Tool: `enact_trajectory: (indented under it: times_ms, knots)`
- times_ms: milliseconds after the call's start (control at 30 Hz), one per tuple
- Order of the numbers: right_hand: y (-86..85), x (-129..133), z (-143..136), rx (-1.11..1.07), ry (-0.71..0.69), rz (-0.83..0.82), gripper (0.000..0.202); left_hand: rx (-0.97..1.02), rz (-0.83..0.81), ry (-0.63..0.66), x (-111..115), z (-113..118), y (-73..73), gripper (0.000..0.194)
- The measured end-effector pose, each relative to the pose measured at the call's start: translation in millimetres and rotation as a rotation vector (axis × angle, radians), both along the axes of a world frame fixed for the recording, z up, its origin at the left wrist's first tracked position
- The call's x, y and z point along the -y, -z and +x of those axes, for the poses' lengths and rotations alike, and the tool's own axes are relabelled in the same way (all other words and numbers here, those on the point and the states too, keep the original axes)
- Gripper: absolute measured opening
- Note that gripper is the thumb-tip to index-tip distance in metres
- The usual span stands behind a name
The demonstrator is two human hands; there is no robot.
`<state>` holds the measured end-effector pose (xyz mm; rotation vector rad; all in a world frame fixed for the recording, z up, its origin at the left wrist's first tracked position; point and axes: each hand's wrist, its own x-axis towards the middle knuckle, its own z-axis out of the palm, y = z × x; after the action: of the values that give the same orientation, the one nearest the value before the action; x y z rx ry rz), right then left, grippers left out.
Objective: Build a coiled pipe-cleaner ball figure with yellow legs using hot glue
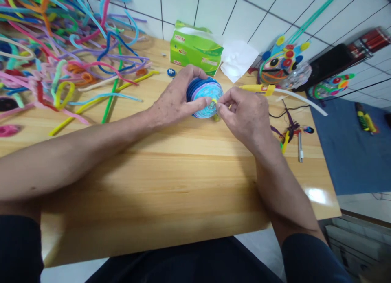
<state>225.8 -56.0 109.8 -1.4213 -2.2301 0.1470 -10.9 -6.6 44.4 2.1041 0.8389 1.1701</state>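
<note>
Hands at a wooden table (171,181) steady a coiled disc (210,88) in shades of blue, held upright or nearly so near the table's far side, just in front of a green tissue pack (195,49). The left hand (172,97) grips it from the side, thumb laid across the face toward the yellow center (214,100), other fingers bent over the rim and partly hidden behind it. The right hand (249,114) meets that center from the opposite side — thumb and index finger pinched together, the rest curled in; whether anything sits between the tips cannot be told.

Beyond the right hand lies a yellow glue gun (258,88) with a white glue stick (304,99). Loose pipe cleaners (114,91) sprawl across the table's left side, while a crumpled white tissue (236,61) rests beside the pack — a decorated craft figure (276,65) stands farther right.
</note>
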Motion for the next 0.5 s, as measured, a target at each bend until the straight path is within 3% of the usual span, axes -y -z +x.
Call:
enact_trajectory:
  times_ms: [133, 300, 500]
  knots:
    - [-1.3, 0.3, 0.0, 0.017, -0.013, 0.013, 0.01, -0.096, 0.101, 0.026, -13.8, -5.7, 1.0, 0.068]
    - [-2.4, 0.6, -0.9, -0.006, -0.022, -0.012, 0.012, -0.019, 0.021, 0.078, -10.2, -2.8, 2.5, 0.065]
    - [-0.6, -1.5, -1.6, -0.126, -0.031, -0.033, 0.02, -0.008, 0.065, -0.08, 2.1, 2.2, 7.2, 0.064]
